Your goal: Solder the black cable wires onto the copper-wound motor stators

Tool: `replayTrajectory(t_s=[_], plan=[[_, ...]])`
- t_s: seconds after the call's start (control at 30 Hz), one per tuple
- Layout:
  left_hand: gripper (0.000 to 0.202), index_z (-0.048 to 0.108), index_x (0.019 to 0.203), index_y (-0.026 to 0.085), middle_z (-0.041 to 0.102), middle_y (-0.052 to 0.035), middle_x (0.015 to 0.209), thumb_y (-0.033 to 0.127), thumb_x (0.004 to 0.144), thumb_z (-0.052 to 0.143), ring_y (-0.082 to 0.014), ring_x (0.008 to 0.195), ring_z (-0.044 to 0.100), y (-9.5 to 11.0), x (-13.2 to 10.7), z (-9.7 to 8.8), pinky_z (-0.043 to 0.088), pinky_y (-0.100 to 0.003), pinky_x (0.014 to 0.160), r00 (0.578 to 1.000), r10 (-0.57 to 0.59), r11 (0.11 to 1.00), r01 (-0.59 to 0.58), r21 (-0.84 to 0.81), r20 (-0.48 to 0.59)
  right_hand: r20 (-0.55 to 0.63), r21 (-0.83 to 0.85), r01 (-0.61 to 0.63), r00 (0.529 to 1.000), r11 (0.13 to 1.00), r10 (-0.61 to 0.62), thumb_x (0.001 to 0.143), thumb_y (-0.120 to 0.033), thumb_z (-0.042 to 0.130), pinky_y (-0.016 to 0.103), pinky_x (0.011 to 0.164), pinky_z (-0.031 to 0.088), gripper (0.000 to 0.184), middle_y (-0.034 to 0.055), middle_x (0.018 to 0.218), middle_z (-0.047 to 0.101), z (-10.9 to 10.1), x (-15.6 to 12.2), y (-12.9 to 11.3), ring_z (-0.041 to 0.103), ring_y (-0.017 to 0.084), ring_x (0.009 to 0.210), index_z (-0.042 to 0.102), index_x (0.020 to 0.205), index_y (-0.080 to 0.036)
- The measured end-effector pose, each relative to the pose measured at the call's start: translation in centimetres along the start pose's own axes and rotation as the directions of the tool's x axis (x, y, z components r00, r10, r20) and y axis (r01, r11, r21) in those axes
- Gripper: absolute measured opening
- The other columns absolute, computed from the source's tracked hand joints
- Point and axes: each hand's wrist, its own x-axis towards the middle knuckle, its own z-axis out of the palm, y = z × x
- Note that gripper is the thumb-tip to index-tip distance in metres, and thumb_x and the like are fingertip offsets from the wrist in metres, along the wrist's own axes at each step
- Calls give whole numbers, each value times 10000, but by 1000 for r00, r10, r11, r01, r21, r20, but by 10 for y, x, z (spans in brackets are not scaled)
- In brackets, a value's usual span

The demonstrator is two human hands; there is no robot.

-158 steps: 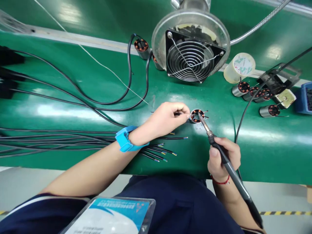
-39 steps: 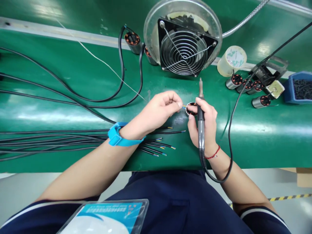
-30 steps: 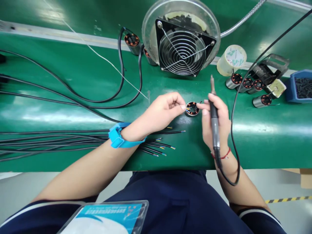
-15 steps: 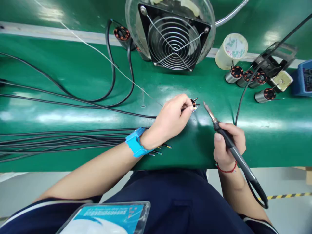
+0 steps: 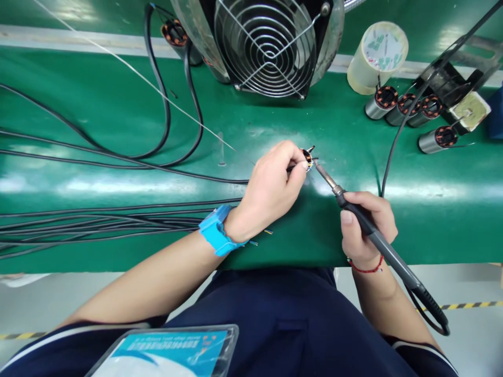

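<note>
My left hand (image 5: 271, 180) is closed around a small motor stator (image 5: 307, 156), and its fingers cover most of it. Short stripped wire ends stick out on the right side of the stator. A black cable (image 5: 212, 179) runs from the left under this hand. In my right hand (image 5: 367, 228) is a soldering iron (image 5: 393, 262), gripped like a pen. Its tip is at the stator's wire ends; whether it touches them I cannot tell. A thin pale wire (image 5: 157, 90) slants down from the upper left, ending near my left hand.
A fan with a wire guard (image 5: 271, 55) stands at the back. To its right are a round translucent container (image 5: 356, 70) and several stators (image 5: 432, 141). Another stator (image 5: 178, 39) with a cable sits back left. Several black cables (image 5: 118, 222) lie along the front left.
My right hand has brought the iron's tip left and up, from a gap away to the stator's wire ends. My left hand keeps its hold. The whole view has shifted slightly.
</note>
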Motion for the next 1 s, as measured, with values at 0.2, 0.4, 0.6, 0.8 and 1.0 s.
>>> replayTrajectory(t_s=[0.2,0.4,0.6,0.8,1.0], plan=[[167,475,765,211,554,23,720,89,870,517,-123,684,516,0,0,0,415,-287,654,1000,-2,1000,2,-11,-9,31,19,0,1000,1000,-1,900,-235,649,296,606,572,243,15,904,719,0,0,-1,657,154,686,672,1142,-218],[173,478,769,209,530,31,695,77,876,516,-119,667,503,0,0,1,406,-290,650,1000,-8,999,7,-39,-25,5,23,5,1000,1000,-5,895,-231,660,289,599,566,263,9,909,716,1,-1,1,649,147,684,677,1157,-221],[174,468,769,216,536,26,695,96,887,511,-126,680,516,1,0,1,416,-293,654,1000,-18,999,17,-48,-23,20,7,-1,1000,1000,1,902,-240,656,294,608,571,255,9,907,717,0,-1,1,657,153,692,674,1155,-228],[177,465,769,217,534,25,697,101,896,504,-126,679,513,2,0,1,417,-296,651,999,-36,998,35,-52,-20,33,27,4,999,1000,-5,886,-215,662,292,602,559,277,15,904,710,0,-1,0,639,149,675,673,1162,-209],[182,467,771,219,548,24,706,83,883,509,-126,690,521,2,0,1,422,-296,662,998,-54,998,53,-44,-17,-14,2,41,999,999,-41,897,-235,648,297,584,553,290,23,912,706,1,-1,3,629,153,666,667,1186,-211]])
